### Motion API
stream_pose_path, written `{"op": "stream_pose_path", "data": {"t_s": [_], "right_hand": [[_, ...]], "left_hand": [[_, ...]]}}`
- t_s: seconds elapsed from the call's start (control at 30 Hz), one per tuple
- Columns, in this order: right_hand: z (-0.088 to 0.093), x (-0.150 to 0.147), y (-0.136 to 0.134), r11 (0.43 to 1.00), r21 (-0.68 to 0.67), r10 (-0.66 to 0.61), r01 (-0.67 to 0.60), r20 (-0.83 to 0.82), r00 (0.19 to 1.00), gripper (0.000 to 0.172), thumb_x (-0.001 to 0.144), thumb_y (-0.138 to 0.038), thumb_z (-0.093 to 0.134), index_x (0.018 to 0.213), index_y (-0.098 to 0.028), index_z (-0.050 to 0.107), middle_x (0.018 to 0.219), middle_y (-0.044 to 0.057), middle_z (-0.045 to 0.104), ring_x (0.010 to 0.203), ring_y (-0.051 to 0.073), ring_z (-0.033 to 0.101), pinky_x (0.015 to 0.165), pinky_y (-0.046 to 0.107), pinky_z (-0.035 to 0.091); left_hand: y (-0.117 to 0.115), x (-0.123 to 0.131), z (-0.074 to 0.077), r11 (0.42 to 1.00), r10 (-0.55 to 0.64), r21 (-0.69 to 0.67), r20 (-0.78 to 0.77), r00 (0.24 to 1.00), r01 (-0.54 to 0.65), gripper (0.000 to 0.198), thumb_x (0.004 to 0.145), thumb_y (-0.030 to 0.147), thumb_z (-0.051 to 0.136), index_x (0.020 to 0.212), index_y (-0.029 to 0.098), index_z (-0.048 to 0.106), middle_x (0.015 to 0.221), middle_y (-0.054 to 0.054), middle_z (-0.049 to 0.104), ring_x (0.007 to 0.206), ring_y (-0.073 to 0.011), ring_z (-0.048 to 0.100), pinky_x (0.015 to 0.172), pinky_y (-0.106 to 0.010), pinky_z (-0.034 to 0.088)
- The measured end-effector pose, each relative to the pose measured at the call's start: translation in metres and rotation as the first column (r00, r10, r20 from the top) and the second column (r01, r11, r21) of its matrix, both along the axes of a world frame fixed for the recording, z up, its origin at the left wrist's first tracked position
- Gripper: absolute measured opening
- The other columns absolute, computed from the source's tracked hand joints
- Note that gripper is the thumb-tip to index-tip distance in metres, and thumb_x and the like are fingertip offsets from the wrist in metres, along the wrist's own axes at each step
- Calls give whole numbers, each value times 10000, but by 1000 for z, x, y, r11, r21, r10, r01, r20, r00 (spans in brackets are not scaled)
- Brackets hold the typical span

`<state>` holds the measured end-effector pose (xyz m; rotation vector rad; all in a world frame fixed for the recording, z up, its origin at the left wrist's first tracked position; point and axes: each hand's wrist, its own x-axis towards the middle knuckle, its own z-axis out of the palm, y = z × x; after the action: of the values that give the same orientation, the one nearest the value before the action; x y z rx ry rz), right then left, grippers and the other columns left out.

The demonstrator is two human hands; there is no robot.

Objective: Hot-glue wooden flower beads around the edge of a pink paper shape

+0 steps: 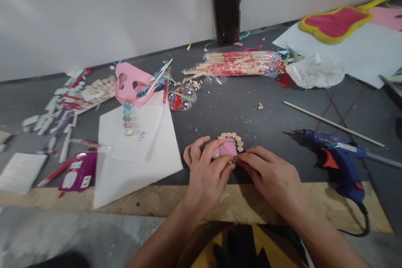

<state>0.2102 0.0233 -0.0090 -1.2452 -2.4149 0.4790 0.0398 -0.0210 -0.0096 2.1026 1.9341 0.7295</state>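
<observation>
Two hands: set close together near the front of the dark tabletop [216, 111], with the work lying at their fingertips.
Pink piece [230, 148]: placed just beyond the thumbs, its left and near parts covered by fingers; no clear long axis can be told.
Pale beads [234, 136]: lined in a curve along the far edge and down the right side; a few are glimpsed at the near edge.
Left hand [207, 165]: laid over the left side, the pink piece held by its bent fingers and thumb.
Right hand [273, 171]: brought in from the right, its fingertips drawn narrow at the near right corner; whether a bead is pinched there cannot be told.
Nearer hand: the bead curve's right end is met most closely by the right fingertips.
Glue gun [342, 153]: laid well apart to the right, its nozzle pointed leftward.
</observation>
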Motion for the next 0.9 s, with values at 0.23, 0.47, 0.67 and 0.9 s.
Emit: {"op": "stream_pose_path", "data": {"t_s": [0.23, 0.47, 0.67, 0.9], "right_hand": [[0, 4, 2, 1000, -18, -15, 13, -76, 997, 215, 919, -237, 488, 1068, -213, 642, 974, 41, 686, 819, 140, 660, 696, 246, 519], [-1, 8, 1, 998, -66, -23, 17, -88, 996, 220, 903, -209, 507, 1087, -216, 628, 994, 47, 673, 859, 159, 659, 741, 280, 536], [2, 12, 1, 998, -60, -40, 31, -154, 987, 213, 907, -187, 492, 1070, -209, 628, 993, 49, 664, 874, 137, 655, 761, 247, 533], [7, 34, 1, 990, 38, -133, 138, -109, 985, 205, 920, -238, 463, 1040, -218, 628, 975, 50, 678, 848, 150, 673, 707, 252, 547]], "left_hand": [[-2, -2, 1, 1000, 23, 6, -3, 1000, -23, 145, 841, 308, 640, 975, 290, 693, 1252, -20, 590, 1221, -315, 361, 999, -555, 279], [-6, -5, 4, 1000, 22, 10, 13, 1000, -22, 170, 813, 276, 674, 983, 289, 672, 1243, -18, 591, 1218, -307, 382, 1010, -543, 292], [-10, -18, 8, 998, 52, -32, 0, 999, -52, 295, 834, 241, 635, 1126, 243, 595, 1275, -75, 543, 1228, -295, 381, 1032, -525, 309], [-6, -28, 12, 996, 64, -51, -74, 995, -68, 357, 856, 284, 602, 1203, 243, 530, 1308, -91, 513, 1247, -301, 384, 1055, -518, 294]]}}
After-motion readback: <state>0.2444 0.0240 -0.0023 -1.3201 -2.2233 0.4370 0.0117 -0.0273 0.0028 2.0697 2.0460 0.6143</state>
